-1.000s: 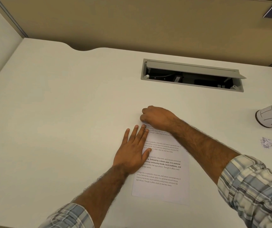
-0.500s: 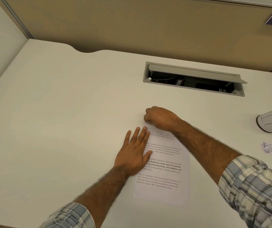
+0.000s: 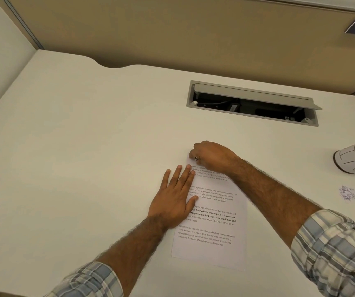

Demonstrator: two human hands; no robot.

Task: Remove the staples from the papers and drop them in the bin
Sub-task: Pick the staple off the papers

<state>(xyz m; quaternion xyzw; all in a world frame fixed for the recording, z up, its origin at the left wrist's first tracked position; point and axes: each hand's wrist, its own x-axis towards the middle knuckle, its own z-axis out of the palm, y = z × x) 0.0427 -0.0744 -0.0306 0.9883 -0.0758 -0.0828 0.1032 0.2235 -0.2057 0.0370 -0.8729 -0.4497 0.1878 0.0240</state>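
The stapled papers point(image 3: 215, 213), white sheets with printed paragraphs, lie on the desk in front of me. My left hand point(image 3: 174, 200) lies flat on their left edge with its fingers stretched out, pressing them down. My right hand point(image 3: 212, 156) is curled over the top left corner of the papers. Its fingertips pinch a small dark metal piece point(image 3: 196, 158); I cannot tell whether it is a staple or a tool. The bin point(image 3: 353, 158), a white cup with a dark rim and letters drawn on it, stands at the far right, apart from both hands.
The white desk point(image 3: 86, 157) has an open grey cable hatch point(image 3: 251, 102) behind my right hand. A small crumpled scrap point(image 3: 347, 192) lies in front of the bin. Tan partition walls close the back and the sides.
Both hands stay where they were on the papers. My right hand's fingers have closed tighter at the top left corner, and the small metal piece now shows at their tips.
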